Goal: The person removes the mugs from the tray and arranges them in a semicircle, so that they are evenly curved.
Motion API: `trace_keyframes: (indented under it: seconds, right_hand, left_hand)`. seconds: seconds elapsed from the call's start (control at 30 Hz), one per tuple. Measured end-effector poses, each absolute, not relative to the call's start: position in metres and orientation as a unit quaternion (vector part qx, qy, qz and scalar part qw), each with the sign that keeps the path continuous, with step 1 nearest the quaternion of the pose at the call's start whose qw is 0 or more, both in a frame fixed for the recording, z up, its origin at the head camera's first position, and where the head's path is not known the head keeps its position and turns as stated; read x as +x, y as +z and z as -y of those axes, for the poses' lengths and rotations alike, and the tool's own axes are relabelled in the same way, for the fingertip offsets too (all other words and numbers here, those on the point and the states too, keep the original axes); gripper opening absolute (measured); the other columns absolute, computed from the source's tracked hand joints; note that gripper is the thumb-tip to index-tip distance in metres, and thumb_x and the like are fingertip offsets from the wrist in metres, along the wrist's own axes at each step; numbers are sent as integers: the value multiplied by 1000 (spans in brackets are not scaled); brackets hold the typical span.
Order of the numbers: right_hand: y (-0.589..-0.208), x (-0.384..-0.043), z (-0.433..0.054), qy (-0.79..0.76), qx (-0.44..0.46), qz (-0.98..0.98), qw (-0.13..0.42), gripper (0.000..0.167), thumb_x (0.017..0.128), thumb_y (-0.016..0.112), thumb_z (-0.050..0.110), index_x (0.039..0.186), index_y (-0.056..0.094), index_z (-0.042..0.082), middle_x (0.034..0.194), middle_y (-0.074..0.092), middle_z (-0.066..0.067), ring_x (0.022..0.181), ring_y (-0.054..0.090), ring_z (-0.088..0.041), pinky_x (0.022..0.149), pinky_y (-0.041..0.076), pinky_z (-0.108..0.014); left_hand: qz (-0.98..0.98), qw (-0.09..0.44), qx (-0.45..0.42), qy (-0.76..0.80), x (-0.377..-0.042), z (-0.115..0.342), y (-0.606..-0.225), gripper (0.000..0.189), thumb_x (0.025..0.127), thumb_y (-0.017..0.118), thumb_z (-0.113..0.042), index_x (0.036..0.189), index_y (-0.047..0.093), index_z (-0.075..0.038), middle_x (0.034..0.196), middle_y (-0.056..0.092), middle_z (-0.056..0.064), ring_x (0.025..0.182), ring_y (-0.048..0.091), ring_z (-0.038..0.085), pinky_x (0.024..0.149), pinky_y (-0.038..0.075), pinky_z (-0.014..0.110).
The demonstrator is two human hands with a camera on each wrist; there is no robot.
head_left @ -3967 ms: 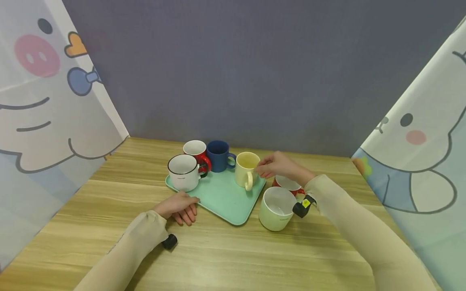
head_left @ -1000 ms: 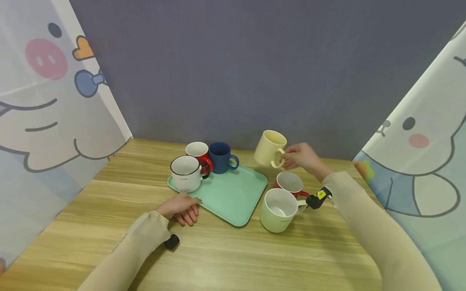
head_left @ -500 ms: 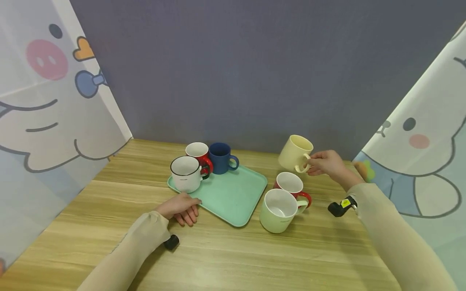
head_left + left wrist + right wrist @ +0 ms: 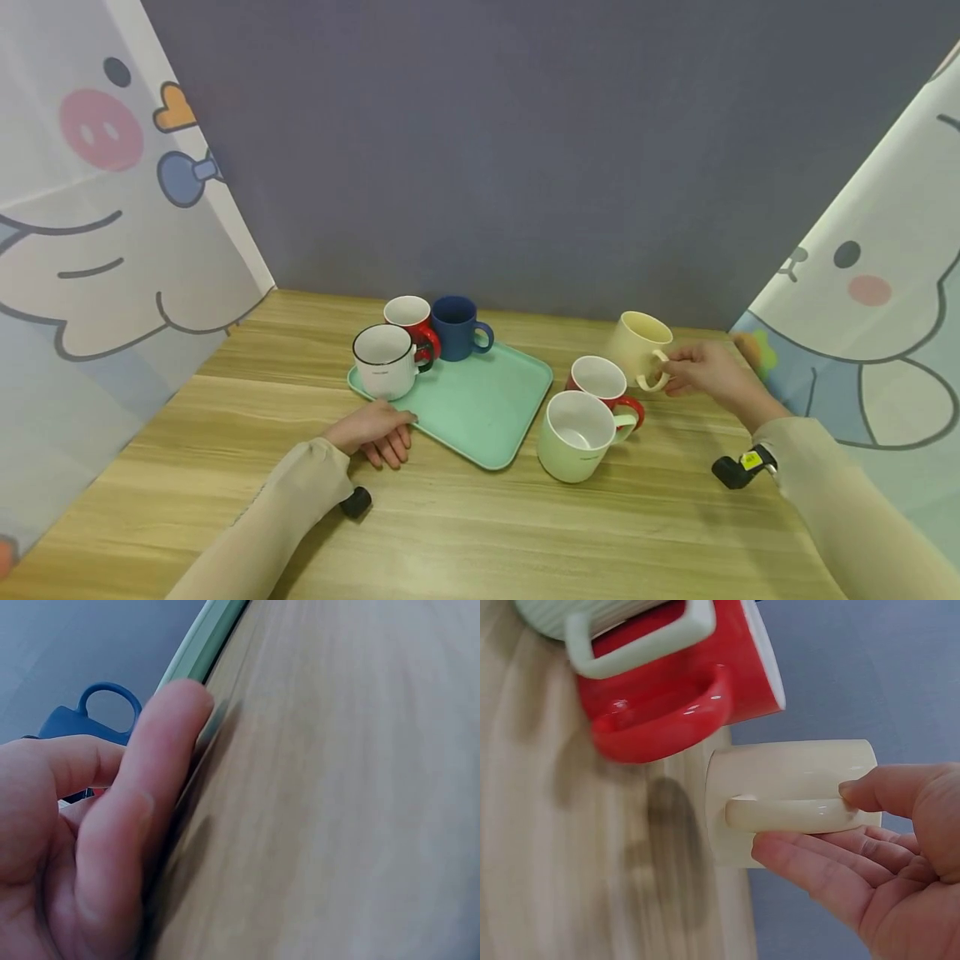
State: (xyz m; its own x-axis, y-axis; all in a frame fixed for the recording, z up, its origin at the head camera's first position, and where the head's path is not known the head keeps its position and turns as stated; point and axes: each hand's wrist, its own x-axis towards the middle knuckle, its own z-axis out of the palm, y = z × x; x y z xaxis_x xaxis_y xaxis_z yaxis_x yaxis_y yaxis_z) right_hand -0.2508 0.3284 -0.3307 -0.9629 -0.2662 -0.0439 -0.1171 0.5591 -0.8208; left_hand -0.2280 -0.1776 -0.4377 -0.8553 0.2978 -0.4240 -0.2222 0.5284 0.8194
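My right hand point(image 4: 712, 377) pinches the handle of a pale yellow mug point(image 4: 636, 346) between thumb and fingers. The mug tilts slightly just above the table at the back right; its shadow point(image 4: 676, 851) lies apart from its base. Left of it stand a red mug point(image 4: 596, 379) with a white inside and a pale green mug point(image 4: 573, 437). My left hand point(image 4: 373, 433) rests at the front left edge of a mint-green tray point(image 4: 480, 408), thumb on the rim, fingers loose. On the tray are a white mug point(image 4: 382, 367) with a black rim, another red mug point(image 4: 408, 312) and a blue mug point(image 4: 452, 329).
The wooden table point(image 4: 465, 542) ends at a grey partition point(image 4: 480, 167) behind the mugs. Printed cartoon panels point(image 4: 97, 233) line both sides. The pale green mug's handle point(image 4: 645, 645) overlaps the red mug in the right wrist view.
My right hand took the yellow mug by its handle, lifted it off the tray, carried it right past the red mug and lowered it towards the table. My left hand stayed at the tray.
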Motion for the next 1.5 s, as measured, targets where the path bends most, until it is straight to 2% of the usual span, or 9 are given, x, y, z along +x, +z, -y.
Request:
trace_keyframes:
  seconds: [0.3, 0.53, 0.73, 1.1, 1.33, 1.5]
  right_hand:
    - [-343, -231, -335, -451, -120, -880, 92, 32, 100, 52, 3, 114, 53, -26, 98, 69, -24, 77, 71, -27, 72, 59, -35]
    - [-348, -220, -332, -467, -102, -874, 85, 26, 98, 53, -1, 106, 53, -26, 91, 70, -21, 70, 69, -20, 69, 60, -35]
    - [-354, -214, -334, -476, -99, -870, 82, 28, 97, 53, -4, 107, 51, -30, 88, 70, -22, 67, 67, -16, 67, 60, -35]
    - [-363, -208, -338, -459, -125, -874, 95, 23, 96, 56, -6, 104, 54, -27, 91, 69, -27, 70, 69, -18, 67, 60, -36]
    - [-363, -212, -346, -452, -154, -873, 99, 22, 95, 57, -6, 103, 55, -26, 93, 70, -24, 74, 70, -15, 68, 60, -37]
    - [-362, -217, -350, -461, -167, -861, 136, 28, 95, 60, -1, 106, 56, -26, 94, 72, -14, 78, 70, -14, 70, 60, -39]
  left_hand:
    - [-832, 268, 18, 486, -228, 177, -438, 44, 99, 49, -30, 73, 69, -1, 65, 70, 11, 52, 67, 16, 42, 50, 25]
    - [-831, 265, 26, 488, -228, 178, -441, 44, 99, 50, -31, 73, 69, -2, 65, 70, 11, 53, 68, 17, 42, 51, 26]
    - [-830, 265, 27, 491, -230, 178, -440, 44, 99, 49, -31, 73, 69, -1, 65, 70, 11, 53, 68, 17, 42, 50, 25]
    - [-828, 268, 24, 492, -226, 178, -439, 43, 99, 49, -30, 73, 68, -2, 65, 70, 11, 52, 67, 16, 42, 51, 26]
    - [-826, 266, 22, 496, -228, 178, -437, 44, 99, 49, -31, 72, 68, -2, 65, 70, 10, 52, 67, 15, 42, 50, 24]
    - [-826, 271, 21, 494, -227, 178, -438, 44, 100, 49, -30, 73, 68, -1, 65, 70, 11, 52, 68, 16, 41, 50, 25]
